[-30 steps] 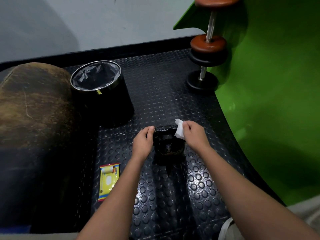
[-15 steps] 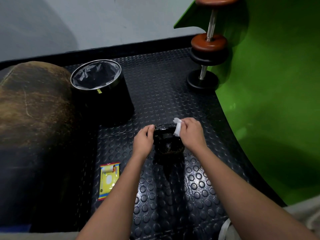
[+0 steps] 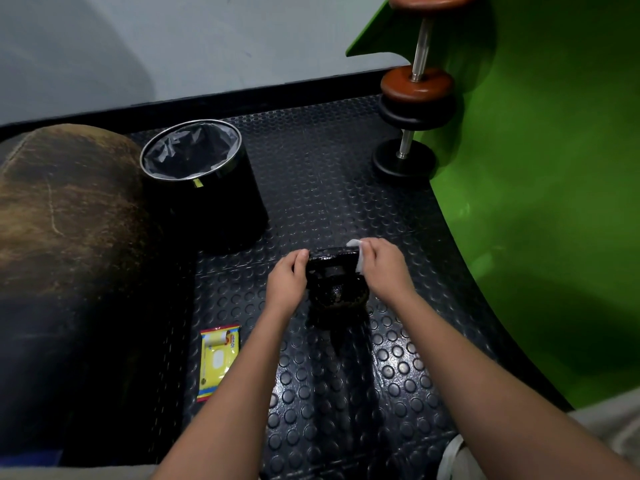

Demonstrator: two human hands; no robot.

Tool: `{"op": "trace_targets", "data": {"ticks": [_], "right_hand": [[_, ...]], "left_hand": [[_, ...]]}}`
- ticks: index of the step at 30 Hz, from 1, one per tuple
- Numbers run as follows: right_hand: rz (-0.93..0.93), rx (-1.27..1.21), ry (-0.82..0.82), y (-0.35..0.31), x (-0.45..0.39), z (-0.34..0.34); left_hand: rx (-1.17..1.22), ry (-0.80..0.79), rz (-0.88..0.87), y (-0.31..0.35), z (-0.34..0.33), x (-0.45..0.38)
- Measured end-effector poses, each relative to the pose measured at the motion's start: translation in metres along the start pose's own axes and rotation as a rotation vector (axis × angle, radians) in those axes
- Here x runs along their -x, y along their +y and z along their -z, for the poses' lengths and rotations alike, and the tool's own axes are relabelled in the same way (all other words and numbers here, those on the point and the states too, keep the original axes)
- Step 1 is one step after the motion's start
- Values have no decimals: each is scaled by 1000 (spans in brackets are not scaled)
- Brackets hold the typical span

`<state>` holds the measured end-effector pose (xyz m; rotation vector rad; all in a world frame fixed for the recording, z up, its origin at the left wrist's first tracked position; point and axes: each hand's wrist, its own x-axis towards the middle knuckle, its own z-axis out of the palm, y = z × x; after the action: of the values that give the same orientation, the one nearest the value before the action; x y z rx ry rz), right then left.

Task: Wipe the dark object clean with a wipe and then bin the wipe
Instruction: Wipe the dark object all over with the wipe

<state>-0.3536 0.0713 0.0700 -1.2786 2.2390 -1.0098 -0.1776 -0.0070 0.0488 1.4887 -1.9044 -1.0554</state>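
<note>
1. Over the last second the right hand point(image 3: 382, 266) has carried the white wipe point(image 3: 358, 258) from the near right side of the dark object point(image 3: 334, 280) up to the right end of its top bar, where a fold of wipe now pokes out past the fingertips.
2. The shift suggests the wiping is in full swing and working round the handle; the rounded body below looks glossy, though whether it is clean cannot be told from here.
3. The left hand point(image 3: 285, 280) has stayed where it was, its fingers curled round the left end of the bar, thumb on top, steadying the piece.
4. The right hand is clenched on the wipe, pinching it against the bar with the knuckles raised and the wrist angled inward.
5. Both forearms reach forward from the bottom of the view and converge on the object, which sits on the studded black floor mat point(image 3: 346, 393), centred between the hands.
6. The bin point(image 3: 204, 188), lined with a grey bag, stands near on the far left, apart from the object and open at the top; the wipe has not yet gone in.
7. A yellow wipe packet point(image 3: 219, 362) lies flat on the mat just left of the left forearm, and a dumbbell point(image 3: 412, 109) leans against the green panel point(image 3: 536, 168) at the far right.
</note>
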Motion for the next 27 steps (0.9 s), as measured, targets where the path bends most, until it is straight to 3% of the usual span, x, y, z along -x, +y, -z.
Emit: {"op": "trace_targets", "data": {"ticks": [3, 7, 10, 16, 22, 27], "right_hand": [[-160, -113, 26, -2, -1, 2], [69, 104, 38, -16, 3, -11], [187, 87, -7, -20, 7, -11], [-64, 18, 1, -1, 1, 3], [216, 73, -18, -22, 22, -17], [147, -81, 86, 1, 27, -5]], "left_hand": [[33, 5, 6, 1, -1, 0], [22, 27, 10, -1, -4, -3], [31, 16, 20, -3, -3, -3], [65, 9, 27, -2, -2, 0], [63, 19, 24, -2, -2, -2], [70, 3, 31, 1, 2, 0]]}}
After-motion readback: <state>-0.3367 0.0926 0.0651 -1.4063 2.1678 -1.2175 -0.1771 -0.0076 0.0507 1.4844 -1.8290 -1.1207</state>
